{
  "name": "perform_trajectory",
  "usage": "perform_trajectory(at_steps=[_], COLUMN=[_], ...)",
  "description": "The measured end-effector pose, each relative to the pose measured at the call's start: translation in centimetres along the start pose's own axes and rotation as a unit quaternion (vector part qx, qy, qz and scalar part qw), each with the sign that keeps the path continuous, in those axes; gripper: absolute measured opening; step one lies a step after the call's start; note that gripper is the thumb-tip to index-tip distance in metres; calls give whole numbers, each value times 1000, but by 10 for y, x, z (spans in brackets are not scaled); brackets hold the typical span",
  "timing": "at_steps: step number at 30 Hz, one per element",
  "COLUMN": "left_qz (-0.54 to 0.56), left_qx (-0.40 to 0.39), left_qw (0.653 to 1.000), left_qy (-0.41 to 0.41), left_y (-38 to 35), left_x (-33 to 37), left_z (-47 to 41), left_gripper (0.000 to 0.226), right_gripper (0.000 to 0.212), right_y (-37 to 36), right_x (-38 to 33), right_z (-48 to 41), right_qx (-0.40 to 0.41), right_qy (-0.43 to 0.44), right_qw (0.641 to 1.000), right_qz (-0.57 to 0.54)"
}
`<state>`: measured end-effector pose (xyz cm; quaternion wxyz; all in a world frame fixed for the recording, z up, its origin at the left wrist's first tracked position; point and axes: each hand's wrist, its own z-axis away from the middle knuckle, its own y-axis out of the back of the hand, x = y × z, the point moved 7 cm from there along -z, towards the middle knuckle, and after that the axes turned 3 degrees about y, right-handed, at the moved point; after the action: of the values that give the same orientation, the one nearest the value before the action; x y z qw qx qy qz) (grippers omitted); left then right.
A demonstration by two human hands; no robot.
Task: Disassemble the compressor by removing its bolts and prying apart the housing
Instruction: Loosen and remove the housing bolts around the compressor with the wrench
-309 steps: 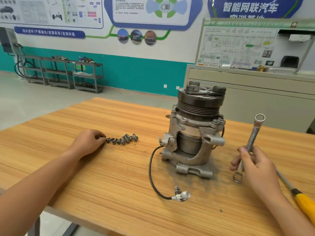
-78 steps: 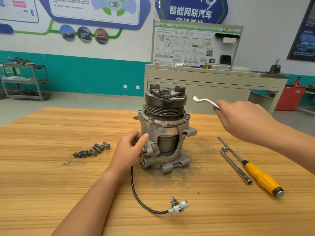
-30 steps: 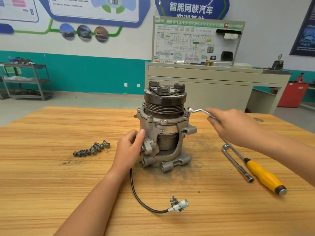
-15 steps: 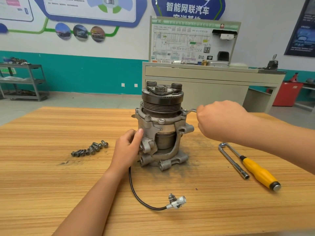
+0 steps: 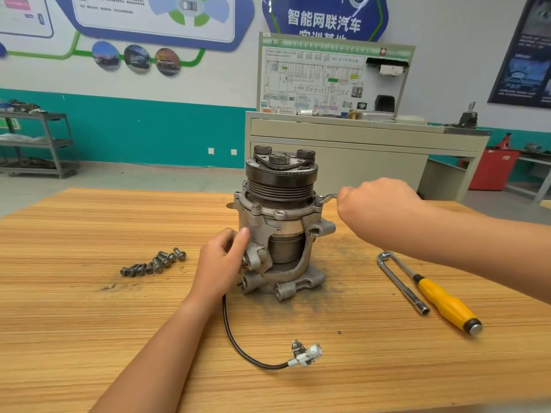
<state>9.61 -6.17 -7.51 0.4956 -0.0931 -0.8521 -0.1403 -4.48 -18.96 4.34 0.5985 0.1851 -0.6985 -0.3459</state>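
Your left hand grips the compressor at its left side, thumb upright on the housing, mid-frame on the desk. Your right hand, fisted round the wrench, reaches in from the right.

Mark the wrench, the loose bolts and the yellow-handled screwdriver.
wrench (image 5: 327, 197): head view, on the bent neck beside its ring end.
loose bolts (image 5: 155, 263): head view, on the middle of the row.
yellow-handled screwdriver (image 5: 444, 302): head view, on the middle of the handle.
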Motion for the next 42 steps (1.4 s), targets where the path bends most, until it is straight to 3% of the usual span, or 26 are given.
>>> perform_trajectory(at_steps=[6,12,20,26,32,34,36,39,42], left_qz=[-7,-17,-11,-25,-23,-21,-21,-4,12], left_qx=[8,16,9,13,13,15,15,13,5], left_qw=[1000,1000,1000,999,1000,1000,1000,1000,1000], left_qy=[-13,-19,-9,-16,-7,-6,-5,2,8], left_y=[0,1,2,2,1,1,1,1,1], left_x=[-1,-2,-2,0,-3,-4,-4,-4,-3], left_z=[-1,-1,-1,-1,-2,-2,-2,-2,-1], left_gripper=[39,40,37,38,38,38,39,39,39], right_gripper=[25,41,23,21,20,24,28,20,29], right_y=[-5,-4,-4,-14,-20,-25,-23,-10,-9], right_x=[10,-12,-1,12,19,24,22,18,16], right_z=[2,-1,1,-10,-37,-50,-61,-60,-59], right_qx=[5,-2,31,-3,39,73,169,365,427], right_qy=[8,6,19,35,-8,-27,-5,30,34], right_qw=[1000,1000,999,999,999,997,985,927,898], right_qz=[17,-17,21,24,36,-13,-30,-76,-100])
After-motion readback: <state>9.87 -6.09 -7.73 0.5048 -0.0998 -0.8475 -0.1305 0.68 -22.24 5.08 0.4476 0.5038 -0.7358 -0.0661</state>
